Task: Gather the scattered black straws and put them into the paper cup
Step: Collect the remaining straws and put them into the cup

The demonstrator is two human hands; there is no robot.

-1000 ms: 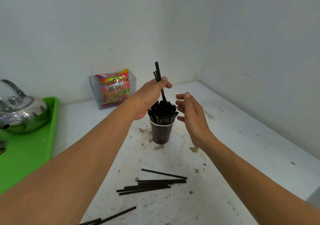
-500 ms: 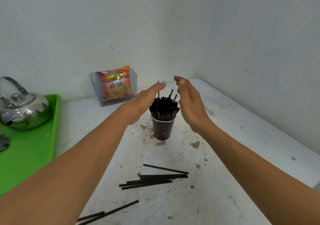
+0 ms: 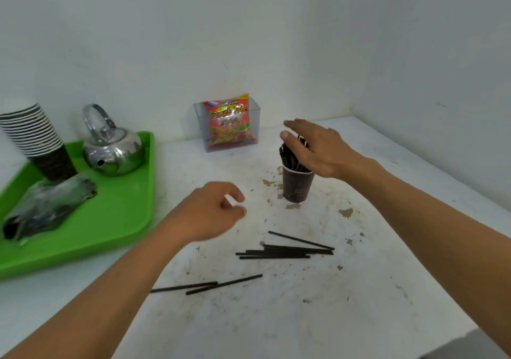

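Dark brown paper cup (image 3: 297, 190), tapered with a white rolled rim, upright on a white table (image 3: 359, 275) whose matte surface is chipped and stained with brown flecks; a dense bundle of thin black straws (image 3: 289, 159) stands in it. The right hand (image 3: 312, 148) lies palm-down across the straw tops, fingers nearly straight and gripping nothing. The left hand (image 3: 210, 212) hovers over the table left of the cup, fingers loosely curled and empty. Nearer the person, a cluster of loose black straws (image 3: 284, 252) lies roughly parallel, and two more loose straws (image 3: 207, 286) lie end to end closer still. At left, a glossy green plastic tray (image 3: 119, 220) carries a rounded polished steel kettle (image 3: 113, 151), a stack of ribbed paper cups (image 3: 36, 140) and a crumpled clear wrapper (image 3: 47, 209). A clear plastic box with a red snack packet (image 3: 228, 123) stands by the wall. Half a second ago both hands flanked the cup; the left has since dropped away, and the right has moved over the straws
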